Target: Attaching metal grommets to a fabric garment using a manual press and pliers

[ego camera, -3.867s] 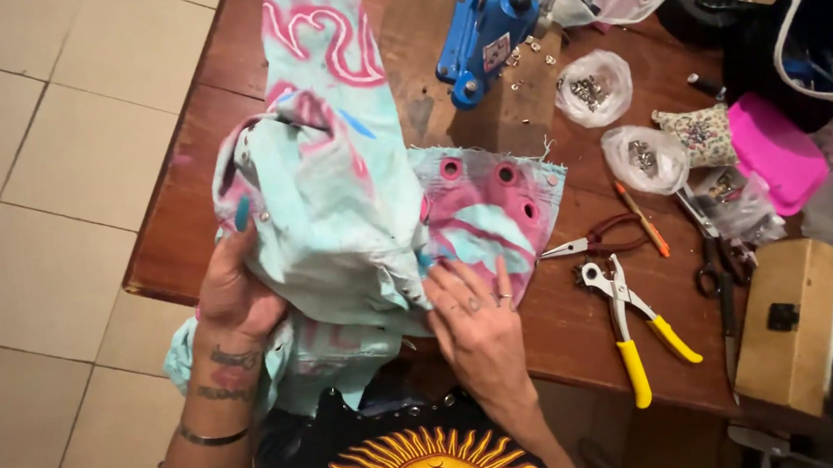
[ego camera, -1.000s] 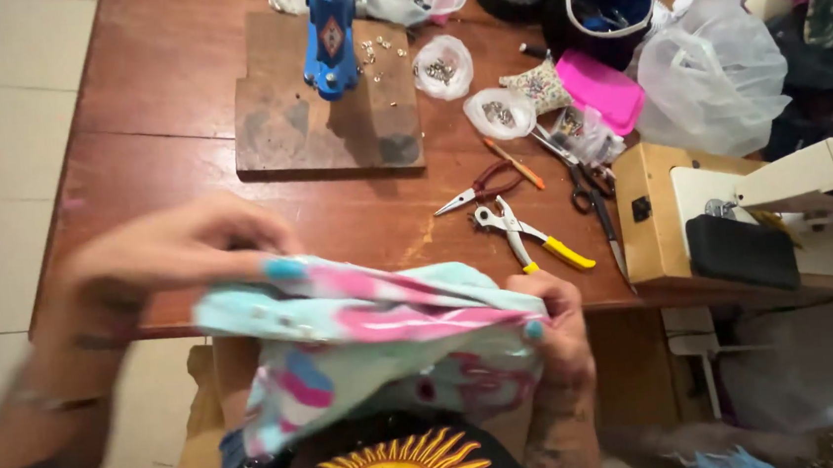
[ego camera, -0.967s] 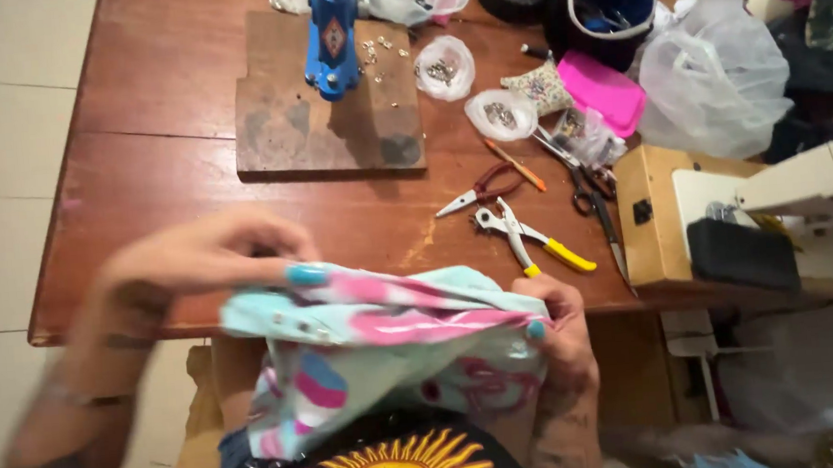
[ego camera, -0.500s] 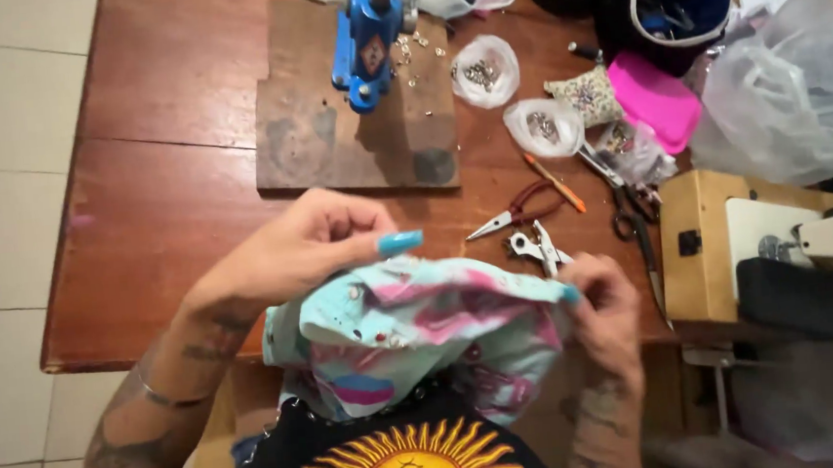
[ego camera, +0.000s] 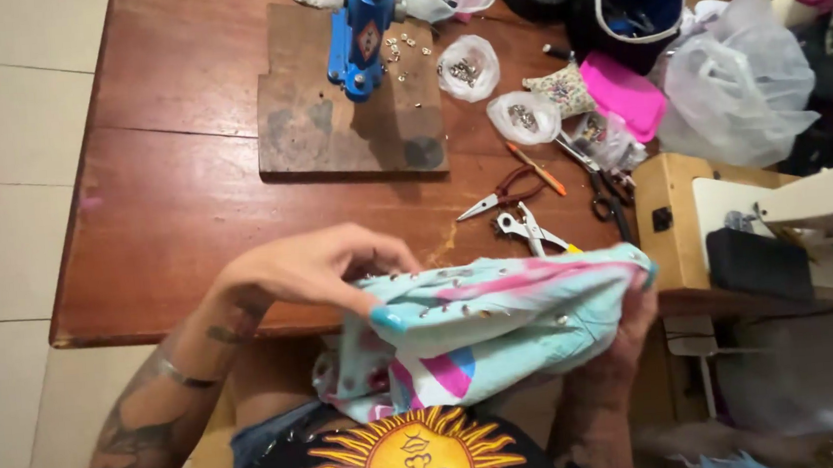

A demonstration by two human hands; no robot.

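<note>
Fingers (ego camera: 383, 311) of the left hand (ego camera: 315, 272) pinch the near left edge of the patterned fabric (ego camera: 494, 332), thumb with a turquoise nail pressed on top; the right hand (ego camera: 632, 331) is mostly hidden under the cloth's far end, and its fingers appear curled into the fabric from below, grasping it.

Head view, now. The fabric, pale aqua with pink streaks and small metal studs along its upper fold, is held bunched and stretched between both hands, above the lap and just over the near edge of the wooden surface (ego camera: 187, 212), not resting on it. On the surface lie a wooden board (ego camera: 329, 132) carrying a blue hand press (ego camera: 358, 31), two small clear bags of metal parts (ego camera: 468, 67), red-handled pliers (ego camera: 498, 193), and a second pair of pliers (ego camera: 525, 230) partly covered by the cloth. A sewing machine (ego camera: 782, 225) stands at right.

Head view, earlier frames. Some seconds ago the fabric lay spread over the surface's near edge with both hands flat upon it. It has since been lifted and gathered into a tight roll; over the last second the left hand has closed in towards the right, shortening the held span. Judged from this, the work has passed from laying out to handling the studded edge in the air.
</note>
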